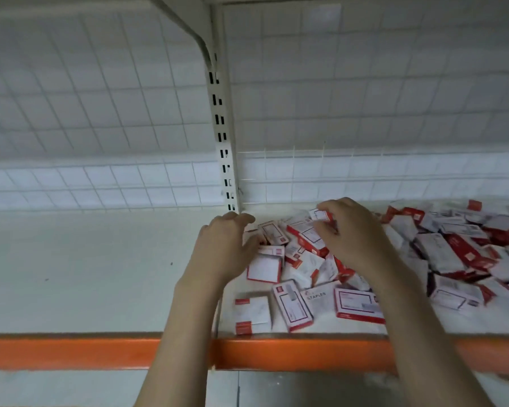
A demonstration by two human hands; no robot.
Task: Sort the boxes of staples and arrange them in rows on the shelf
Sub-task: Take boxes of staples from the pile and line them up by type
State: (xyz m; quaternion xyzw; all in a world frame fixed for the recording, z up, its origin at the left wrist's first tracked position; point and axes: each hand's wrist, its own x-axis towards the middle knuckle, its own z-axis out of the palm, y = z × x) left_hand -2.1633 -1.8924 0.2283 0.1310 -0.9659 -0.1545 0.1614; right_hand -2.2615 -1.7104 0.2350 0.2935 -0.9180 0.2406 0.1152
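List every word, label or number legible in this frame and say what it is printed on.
"STAPLES": on a white box lying flat near the shelf's front edge, among the red-and-white boxes of staples.
All other print on the boxes, including the framed labels and the red logo squares, is too small or blurred to read.
The shelf and its orange edge show no readable text.

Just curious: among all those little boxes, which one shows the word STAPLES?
The white box near the shelf's orange front edge, lying flat between two red-bordered boxes. Its printed side faces up.

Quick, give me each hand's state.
Left hand: open, fingers loosely curved over the pile, holding nothing.
Right hand: pinching a small red-and-white cardboard staple box.
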